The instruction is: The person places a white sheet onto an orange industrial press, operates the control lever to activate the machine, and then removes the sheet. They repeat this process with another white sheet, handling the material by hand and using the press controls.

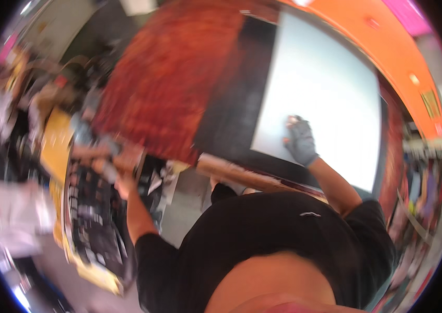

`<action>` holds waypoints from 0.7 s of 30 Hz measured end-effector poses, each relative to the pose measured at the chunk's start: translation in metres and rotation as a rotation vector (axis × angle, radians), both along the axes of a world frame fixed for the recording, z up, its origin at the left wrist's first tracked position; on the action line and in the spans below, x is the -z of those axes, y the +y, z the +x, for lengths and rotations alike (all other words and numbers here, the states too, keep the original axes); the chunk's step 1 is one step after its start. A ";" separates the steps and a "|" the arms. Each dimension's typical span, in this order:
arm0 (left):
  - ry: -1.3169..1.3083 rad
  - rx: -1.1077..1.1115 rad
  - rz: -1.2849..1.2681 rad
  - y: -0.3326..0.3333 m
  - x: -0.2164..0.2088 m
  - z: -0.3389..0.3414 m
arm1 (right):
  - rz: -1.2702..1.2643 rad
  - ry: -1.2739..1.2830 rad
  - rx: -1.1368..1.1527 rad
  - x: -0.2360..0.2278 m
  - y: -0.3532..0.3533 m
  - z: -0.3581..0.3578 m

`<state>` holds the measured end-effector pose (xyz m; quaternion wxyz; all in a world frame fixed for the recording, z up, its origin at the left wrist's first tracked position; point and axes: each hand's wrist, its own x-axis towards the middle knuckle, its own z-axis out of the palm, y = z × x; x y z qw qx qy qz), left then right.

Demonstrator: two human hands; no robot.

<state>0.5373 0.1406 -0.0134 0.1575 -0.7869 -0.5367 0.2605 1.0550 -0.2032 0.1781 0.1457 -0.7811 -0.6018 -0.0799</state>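
My right hand (pixel 300 141), in a grey glove with bare fingertips, rests on a large white sheet (pixel 330 88). Its fingers look curled in; whatever they may hold is too blurred to make out. The sheet lies on a black panel (pixel 239 94) on a table with a mottled red surface (pixel 171 78). Off to the left, my left hand (pixel 124 185) reaches out low, smeared by motion, beside a rack or tray of black items (pixel 95 208). Whether it touches anything there I cannot tell.
An orange machine beam (pixel 403 57) arches over the far right side. The table's near edge has a brown strip (pixel 242 172) close to my body. At the left, another person's arm (pixel 93 152) reaches in near a yellow board (pixel 56 141). Cluttered shelves (pixel 424 193) stand at right.
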 end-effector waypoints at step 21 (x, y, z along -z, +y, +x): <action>-1.197 -0.014 0.585 0.002 -0.117 0.072 | 0.292 0.176 0.865 -0.012 -0.185 0.022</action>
